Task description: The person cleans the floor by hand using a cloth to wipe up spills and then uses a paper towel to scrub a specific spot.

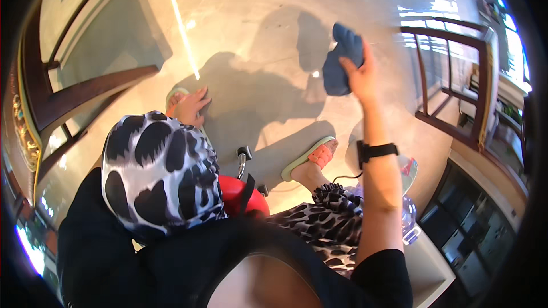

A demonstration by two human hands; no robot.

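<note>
Raised over the floor at right, my right hand (364,77) grips a folded dark blue cloth (341,62), its thumb pressed on the near side. A black strap with a small device (378,151) circles that forearm. Beyond my left knee, my left hand (191,106) hangs with its fingers spread and nothing in them. It is just above my left slipper (176,95), which it partly covers. My right foot, in a green slipper with an orange strap (322,155), rests on the floor.
A red seat (242,195) with casters (244,153) is under me. Dark wooden chairs stand at left (85,92) and right (480,79). Beside my right arm are a clear plastic bottle (409,216) and a white box-like edge (434,268). A dark glass-fronted cabinet (471,222) is at lower right.
</note>
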